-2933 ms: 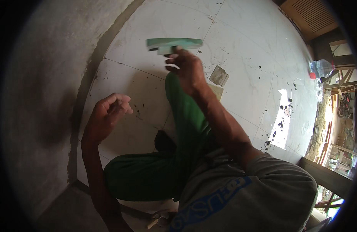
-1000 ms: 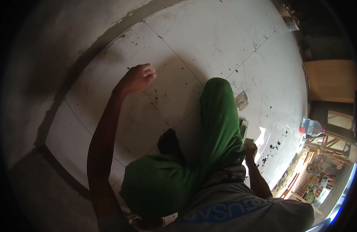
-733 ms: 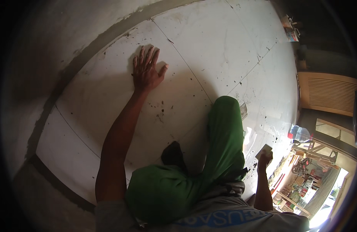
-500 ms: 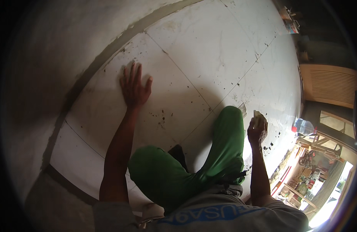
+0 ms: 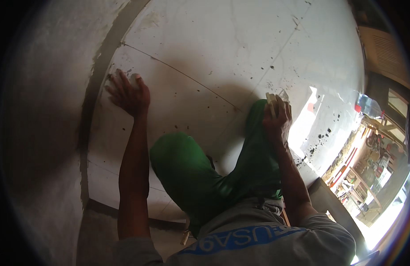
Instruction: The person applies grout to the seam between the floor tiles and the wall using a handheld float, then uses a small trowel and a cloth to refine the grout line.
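Observation:
My left hand [image 5: 130, 94] lies with fingers spread on the pale floor tiles [image 5: 191, 53], close to the grey strip [image 5: 96, 84] along the wall's foot. Fingers curled, my right hand [image 5: 279, 122] grips a small pale flat block [image 5: 271, 103] beside my right knee. What the block is made of I cannot tell. Just beyond it, a thin pale piece [image 5: 284, 95] lies on the tiles, partly hidden by the hand. Dark crumbs [image 5: 320, 138] are scattered over the floor to the right of this hand.
A plaster wall [image 5: 45, 97] rises on the left. At the right a clear plastic bottle with a red cap [image 5: 369, 106] lies near a bright opening crowded with things [image 5: 369, 173]. Beyond it stands a brown slatted panel [image 5: 384, 51]. My green-trousered knees [image 5: 183, 155] are bent between my arms.
My view has shifted. My left hand is now nearer the wall strip. My right hand, still holding the pale block, has come in from the right to beside my right knee.

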`<action>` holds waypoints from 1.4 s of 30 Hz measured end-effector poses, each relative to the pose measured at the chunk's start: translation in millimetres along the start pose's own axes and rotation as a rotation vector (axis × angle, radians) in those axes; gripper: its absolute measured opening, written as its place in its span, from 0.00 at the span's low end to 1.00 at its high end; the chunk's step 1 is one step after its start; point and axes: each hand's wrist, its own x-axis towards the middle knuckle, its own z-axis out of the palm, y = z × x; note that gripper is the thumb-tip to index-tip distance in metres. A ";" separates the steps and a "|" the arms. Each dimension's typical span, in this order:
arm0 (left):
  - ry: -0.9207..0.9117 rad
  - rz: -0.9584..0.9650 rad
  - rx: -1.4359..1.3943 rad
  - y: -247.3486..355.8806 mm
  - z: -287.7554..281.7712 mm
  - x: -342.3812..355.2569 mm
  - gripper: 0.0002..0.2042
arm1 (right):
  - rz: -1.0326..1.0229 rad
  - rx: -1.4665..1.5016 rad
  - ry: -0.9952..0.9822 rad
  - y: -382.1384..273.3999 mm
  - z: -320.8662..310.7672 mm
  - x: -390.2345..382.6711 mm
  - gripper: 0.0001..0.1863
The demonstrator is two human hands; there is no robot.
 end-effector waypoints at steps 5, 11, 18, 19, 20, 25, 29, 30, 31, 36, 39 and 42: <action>-0.104 -0.068 0.035 6.2 -5.3 7.3 0.36 | 0.242 0.566 -0.674 -40.3 68.9 74.8 0.14; -0.163 -0.089 0.036 9.3 -10.2 11.8 0.36 | 0.739 1.428 -1.102 -10.9 147.5 71.6 0.26; -0.204 -0.089 0.031 18.2 -8.9 17.2 0.37 | 1.137 1.665 -0.996 -26.7 121.7 113.8 0.32; -0.184 -0.084 0.028 19.5 -7.0 21.0 0.37 | 1.154 1.720 -0.983 -25.9 123.0 122.1 0.32; -0.191 -0.087 0.011 18.4 -8.6 19.3 0.37 | 1.085 1.786 -0.980 -29.8 119.8 131.5 0.32; -0.188 -0.081 0.023 26.6 -9.7 23.7 0.36 | 0.906 2.174 -0.884 -34.9 132.8 203.1 0.31; -0.168 -0.024 -0.006 32.7 -12.0 21.3 0.36 | 1.023 1.930 -0.695 -27.9 155.2 232.2 0.24; -0.185 -0.048 -0.020 32.1 -13.0 21.5 0.35 | 0.959 2.085 -0.740 -25.7 148.7 230.7 0.25; -0.168 -0.033 -0.011 33.1 -10.5 23.6 0.35 | 0.875 2.238 -0.783 -22.9 141.5 233.3 0.25; -0.079 0.147 0.063 -3.1 9.0 11.8 0.31 | 1.107 1.968 -0.626 -8.9 137.9 204.4 0.26; -0.129 -0.011 -0.204 9.4 26.0 18.8 0.32 | 0.677 1.837 -0.555 16.2 157.0 167.6 0.26; -0.108 -0.258 -0.081 27.2 36.1 31.2 0.37 | 0.828 1.835 -0.556 13.0 156.2 163.4 0.27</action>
